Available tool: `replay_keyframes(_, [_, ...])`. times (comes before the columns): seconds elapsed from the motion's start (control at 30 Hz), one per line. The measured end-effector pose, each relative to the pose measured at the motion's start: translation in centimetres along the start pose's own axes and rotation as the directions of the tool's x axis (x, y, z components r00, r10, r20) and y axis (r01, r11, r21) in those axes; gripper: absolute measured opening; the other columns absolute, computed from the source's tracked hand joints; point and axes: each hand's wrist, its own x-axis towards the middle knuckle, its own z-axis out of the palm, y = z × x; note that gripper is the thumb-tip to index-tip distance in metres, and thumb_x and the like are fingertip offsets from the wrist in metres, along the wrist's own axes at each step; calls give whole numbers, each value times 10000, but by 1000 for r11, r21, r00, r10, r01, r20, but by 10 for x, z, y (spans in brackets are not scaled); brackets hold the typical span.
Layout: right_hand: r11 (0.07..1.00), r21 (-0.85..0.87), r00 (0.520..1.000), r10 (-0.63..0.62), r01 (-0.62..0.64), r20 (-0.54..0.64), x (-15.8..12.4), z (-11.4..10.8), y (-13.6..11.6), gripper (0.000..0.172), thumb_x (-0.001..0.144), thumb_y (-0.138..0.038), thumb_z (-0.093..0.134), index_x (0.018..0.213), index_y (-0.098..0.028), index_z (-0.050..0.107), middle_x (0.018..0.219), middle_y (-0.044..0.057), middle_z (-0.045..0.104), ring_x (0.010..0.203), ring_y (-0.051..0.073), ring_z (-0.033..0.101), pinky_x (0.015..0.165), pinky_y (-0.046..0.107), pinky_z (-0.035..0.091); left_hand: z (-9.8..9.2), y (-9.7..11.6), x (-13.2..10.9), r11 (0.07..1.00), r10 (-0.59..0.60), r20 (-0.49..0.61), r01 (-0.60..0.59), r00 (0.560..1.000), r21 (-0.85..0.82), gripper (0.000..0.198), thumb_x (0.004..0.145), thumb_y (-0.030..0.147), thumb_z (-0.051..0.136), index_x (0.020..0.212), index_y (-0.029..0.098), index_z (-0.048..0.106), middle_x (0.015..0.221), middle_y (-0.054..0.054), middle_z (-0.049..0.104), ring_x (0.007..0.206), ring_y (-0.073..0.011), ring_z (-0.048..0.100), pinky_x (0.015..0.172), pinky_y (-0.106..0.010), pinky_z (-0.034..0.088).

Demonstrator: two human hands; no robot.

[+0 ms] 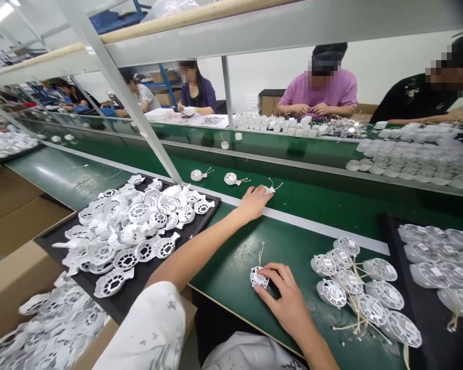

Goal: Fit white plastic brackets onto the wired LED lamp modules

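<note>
Nearest the camera: patterned white sleeve [148, 326], beside the near corner of a black tray [200, 224]. Green worktop [224, 262]; along its far edge, a green lane [332, 203]. Left tray heaped with perforated white covers [139, 211], no wires seen on them. Right end: second black tray [432, 329] carrying rows of rounded units [428, 275]; just beside its left edge, wired units [350, 281] clustered loosely. Judged done: rows and cluster. Judged left: heaped covers, two wired pieces [230, 179] on the lane. Right hand [283, 288]: thumb and fingers pinching a wired disc [257, 279] toward the worktop's near edge; judged part-way. Left hand [252, 202]: fingers curled at a small wired part [269, 190] on the lane; grip cannot be told.
</note>
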Motion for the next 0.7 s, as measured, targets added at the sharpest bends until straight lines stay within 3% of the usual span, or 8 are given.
replay_keyframes(0.07, [1000, 1, 1000, -3, 3, 2, 0, -2, -1, 229, 992, -325, 689, 1220, -341, 699, 1220, 81, 664, 1096, 289, 665, 921, 478, 628, -17, -17, -27, 997, -56, 17, 55, 998, 56, 577, 854, 14, 528, 1391, 208, 605, 1380, -168, 640, 1382, -325, 539, 1148, -470, 337])
replay_keyframes(0.2, [1000, -1, 1000, 1, -1, 14, 1, -5, -8, 240, 1023, -310, 624, 1254, -336, 687, 1251, 97, 652, 1140, 299, 645, 901, 472, 631, -62, -76, -88, 956, -263, 62, 252, 963, 150, 422, 829, 112, 566, 1240, 131, 660, 1124, -232, 730, 1171, -419, 649, 1090, -596, 359])
replay_keyframes(0.3, [1000, 12, 999, 6, -6, 42, 2, -6, -12, 310, 1026, -291, 614, 1330, -339, 652, 1297, 104, 635, 1182, 305, 620, 940, 498, 619, -83, -113, -118, 947, -308, 143, 289, 941, 137, 459, 789, 140, 582, 1236, 198, 669, 1026, -133, 778, 1057, -354, 702, 1089, -550, 409])
replay_keyframes(0.37, [999, 49, 999, 16, -18, 41, 1, -8, -14, 394, 1018, -293, 636, 1408, -338, 601, 1355, 110, 609, 1234, 306, 597, 1015, 523, 591, -86, -117, -129, 947, -314, 136, 300, 940, 115, 491, 863, 161, 512, 1336, 215, 631, 1129, -117, 776, 1128, -327, 696, 1166, -552, 362])
replay_keyframes(0.47, [992, 126, 999, 17, -10, -52, -1, -15, -16, 469, 1027, -288, 633, 1483, -325, 527, 1401, 118, 578, 1283, 290, 581, 1068, 514, 567, -77, -82, -146, 941, -331, -14, 330, 943, -73, 504, 992, 261, 438, 1483, 203, 535, 1276, -133, 715, 1245, -318, 650, 1209, -548, 355])
replay_keyframes(0.53, [990, 139, 994, 21, -6, -110, -2, -22, -19, 530, 1024, -300, 654, 1525, -328, 485, 1416, 122, 561, 1288, 283, 586, 1056, 493, 575, -66, -33, -163, 843, -376, -102, 294, 921, -449, 512, 1012, 377, 535, 1502, 230, 518, 1233, -113, 706, 1171, -298, 675, 1097, -491, 500])
replay_keyframes(0.6, [994, 110, 995, 16, -6, -97, -1, -30, -25, 649, 990, -341, 724, 1573, -335, 439, 1445, 130, 539, 1313, 294, 580, 1057, 486, 576, -51, 27, -185, 516, -396, 12, 233, 918, -824, 533, 992, 429, 645, 1486, 276, 516, 1134, -80, 718, 1037, -257, 718, 954, -425, 593])
replay_keyframes(0.7, [997, 69, 998, -26, 30, -64, 1, -40, -37, 715, 927, -380, 809, 1554, -333, 467, 1386, 127, 571, 1276, 298, 612, 1051, 480, 580, -28, 102, -218, -2, -350, 201, 214, 915, -977, 508, 993, 415, 686, 1454, 306, 504, 1118, -72, 722, 973, -234, 747, 872, -386, 632])
